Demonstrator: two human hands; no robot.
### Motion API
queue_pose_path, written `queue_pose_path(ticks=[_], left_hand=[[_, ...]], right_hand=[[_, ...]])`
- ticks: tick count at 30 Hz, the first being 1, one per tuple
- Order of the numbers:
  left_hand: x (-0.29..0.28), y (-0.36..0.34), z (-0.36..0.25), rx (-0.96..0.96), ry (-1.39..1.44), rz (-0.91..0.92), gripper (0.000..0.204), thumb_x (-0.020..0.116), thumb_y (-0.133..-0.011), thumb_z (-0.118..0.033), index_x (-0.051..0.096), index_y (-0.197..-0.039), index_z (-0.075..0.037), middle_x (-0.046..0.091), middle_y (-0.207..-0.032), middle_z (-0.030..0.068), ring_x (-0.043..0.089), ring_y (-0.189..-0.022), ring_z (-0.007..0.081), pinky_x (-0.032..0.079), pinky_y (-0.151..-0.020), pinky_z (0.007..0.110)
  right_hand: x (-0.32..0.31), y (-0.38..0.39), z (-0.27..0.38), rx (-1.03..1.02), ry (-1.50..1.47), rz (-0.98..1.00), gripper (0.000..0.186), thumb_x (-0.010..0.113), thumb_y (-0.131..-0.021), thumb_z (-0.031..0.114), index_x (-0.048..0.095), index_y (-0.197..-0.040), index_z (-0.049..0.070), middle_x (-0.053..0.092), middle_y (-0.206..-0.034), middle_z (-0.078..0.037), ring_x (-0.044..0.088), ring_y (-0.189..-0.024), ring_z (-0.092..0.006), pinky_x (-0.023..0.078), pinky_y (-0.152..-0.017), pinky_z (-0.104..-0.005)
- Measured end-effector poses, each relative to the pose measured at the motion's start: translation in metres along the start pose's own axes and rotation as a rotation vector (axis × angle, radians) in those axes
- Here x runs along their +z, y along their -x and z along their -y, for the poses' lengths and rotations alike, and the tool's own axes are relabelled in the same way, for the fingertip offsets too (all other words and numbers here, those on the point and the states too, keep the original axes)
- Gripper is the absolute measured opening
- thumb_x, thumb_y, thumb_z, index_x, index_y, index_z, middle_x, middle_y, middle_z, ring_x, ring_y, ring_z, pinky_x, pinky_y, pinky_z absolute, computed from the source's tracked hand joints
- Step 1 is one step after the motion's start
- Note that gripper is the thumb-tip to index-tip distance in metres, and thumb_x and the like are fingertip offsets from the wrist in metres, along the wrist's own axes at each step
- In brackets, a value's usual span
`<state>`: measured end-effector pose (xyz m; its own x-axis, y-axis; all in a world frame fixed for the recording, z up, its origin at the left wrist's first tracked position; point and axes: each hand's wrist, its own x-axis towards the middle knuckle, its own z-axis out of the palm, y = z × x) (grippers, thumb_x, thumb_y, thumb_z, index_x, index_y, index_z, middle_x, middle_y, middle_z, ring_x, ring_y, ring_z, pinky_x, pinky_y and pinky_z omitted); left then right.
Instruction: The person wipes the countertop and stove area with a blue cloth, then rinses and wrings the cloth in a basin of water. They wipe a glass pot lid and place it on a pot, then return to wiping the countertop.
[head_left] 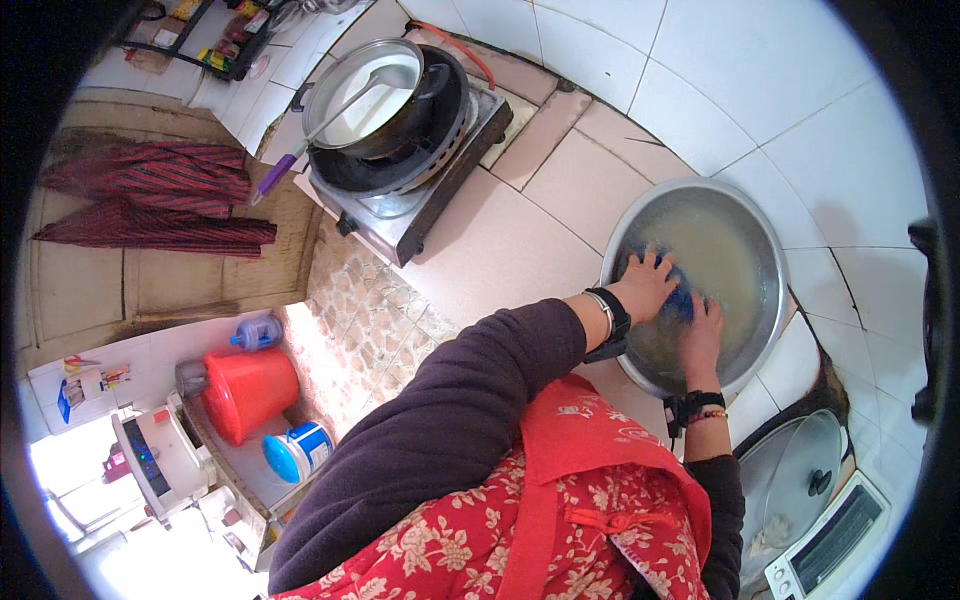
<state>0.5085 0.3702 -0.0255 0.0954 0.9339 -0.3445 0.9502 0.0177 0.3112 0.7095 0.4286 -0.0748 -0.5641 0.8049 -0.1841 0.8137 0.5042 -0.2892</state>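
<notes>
A wide steel basin (738, 250) of cloudy pale water stands on the tiled counter at the right. A blue item, perhaps a cloth (679, 297), lies in the water, its shape unclear. My left hand (645, 286) is on its left side with fingers spread. My right hand (701, 332) is at its lower right, fingers extended and slightly apart. I wear dark sleeves and a red apron (556, 438).
A gas stove (420, 240) carries nested pans and a pot (357, 110) with a ladle. A glass lid (805, 450) and white appliance (825, 540) are lower right. A red bucket (245, 390), lidded white pail (312, 445) and hanging striped cloths (150, 180) are left.
</notes>
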Motion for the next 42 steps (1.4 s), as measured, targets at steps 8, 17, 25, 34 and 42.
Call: queue_pose_path(ticks=[8,17,25,34,42], left_hand=[[-0.004,-0.016,0.004,-0.219,0.778,-0.254,0.055,0.059,-0.093,-0.044,0.058,-0.133,-0.007,0.057,-0.132,0.0243,0.053,-0.125,0.0384,0.043,-0.104,0.045],[-0.035,0.002,-0.014,-0.44,1.763,0.07,0.065,0.042,-0.098,-0.062,0.057,-0.129,-0.008,0.06,-0.125,0.0119,0.055,-0.112,0.0242,0.039,-0.099,0.049],[-0.044,-0.002,-0.012,-0.277,2.283,0.399,0.063,0.044,-0.097,-0.065,0.056,-0.124,-0.009,0.063,-0.114,0.0162,0.064,-0.096,0.0291,0.054,-0.08,0.045],[-0.037,-0.009,-0.026,-0.318,2.036,0.062,0.027,0.042,-0.103,-0.03,0.056,-0.111,-0.008,0.063,-0.098,0.007,0.065,-0.085,0.0178,0.057,-0.068,0.032],[-0.042,-0.01,-0.04,-0.287,2.144,0.092,0.03,0.04,-0.103,-0.031,0.057,-0.112,-0.008,0.065,-0.098,0.008,0.066,-0.081,0.0199,0.056,-0.064,0.036]], right_hand=[[-0.075,0.008,0.036,0.391,-1.323,0.003,0.036,0.058,-0.084,0.006,0.066,-0.119,0.006,0.065,-0.098,-0.003,0.061,-0.082,-0.0129,0.05,-0.071,-0.0261],[-0.192,0.021,0.098,0.157,-1.439,-0.019,0.028,0.054,-0.086,0.007,0.065,-0.111,0.001,0.063,-0.092,-0.001,0.057,-0.079,-0.0098,0.046,-0.068,-0.0249],[-0.208,0.02,0.104,0.145,-1.354,-0.086,0.025,0.062,-0.088,0.015,0.062,-0.108,0.001,0.06,-0.092,-0.005,0.057,-0.084,-0.0114,0.049,-0.074,-0.0287],[-0.138,0.015,0.123,-0.052,-0.529,-0.538,0.021,0.068,-0.077,0.005,0.055,-0.093,0.004,0.053,-0.127,-0.019,0.051,-0.112,-0.0373,0.04,-0.1,-0.0464],[-0.1,0.004,0.12,-0.018,-0.548,-0.531,0.018,0.059,-0.087,0.008,0.064,-0.104,0.009,0.053,-0.121,-0.016,0.047,-0.113,-0.0387,0.035,-0.102,-0.0494]])
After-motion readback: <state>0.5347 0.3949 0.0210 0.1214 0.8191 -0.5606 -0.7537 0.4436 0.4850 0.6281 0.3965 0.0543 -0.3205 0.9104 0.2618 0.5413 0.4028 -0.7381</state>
